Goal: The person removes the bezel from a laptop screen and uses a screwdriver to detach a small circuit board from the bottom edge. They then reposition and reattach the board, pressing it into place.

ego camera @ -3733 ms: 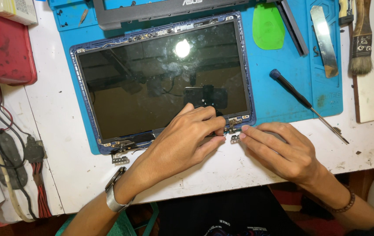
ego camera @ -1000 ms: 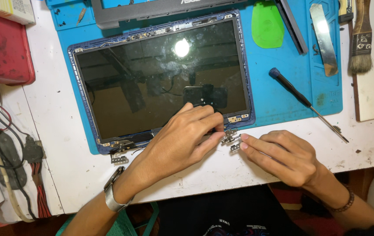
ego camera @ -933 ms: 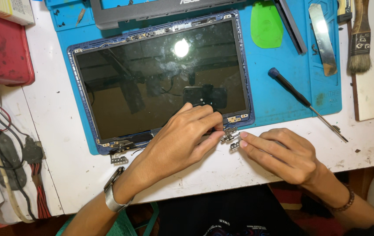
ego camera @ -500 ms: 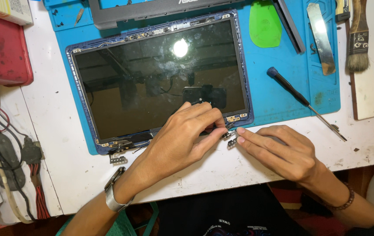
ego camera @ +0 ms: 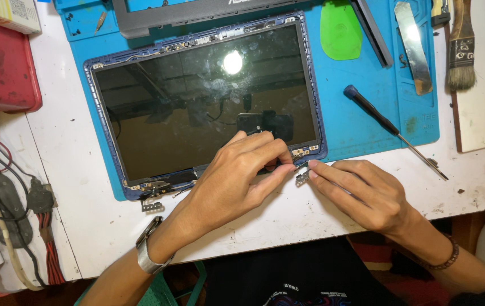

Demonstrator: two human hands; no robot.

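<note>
Right hand (ego camera: 367, 195): fingertips pressed together in a pinch grip on the small metal hinge bracket (ego camera: 302, 177), just off the lower right corner of the laptop screen panel (ego camera: 197, 107). Left hand (ego camera: 237, 181): fingers curled and closed at that same corner, tips touching the panel edge beside the bracket; wristwatch (ego camera: 147, 255) on that wrist. Panel lay glass-up on the blue repair mat (ego camera: 361, 122) on the white table (ego camera: 72, 187). A second hinge bracket (ego camera: 152, 205) stuck out at the lower left corner. Screwdriver (ego camera: 393, 129) lay near on the mat's right; green pry pick (ego camera: 340, 31), metal spudger (ego camera: 414, 45) and brush (ego camera: 461, 48) further up.
</note>
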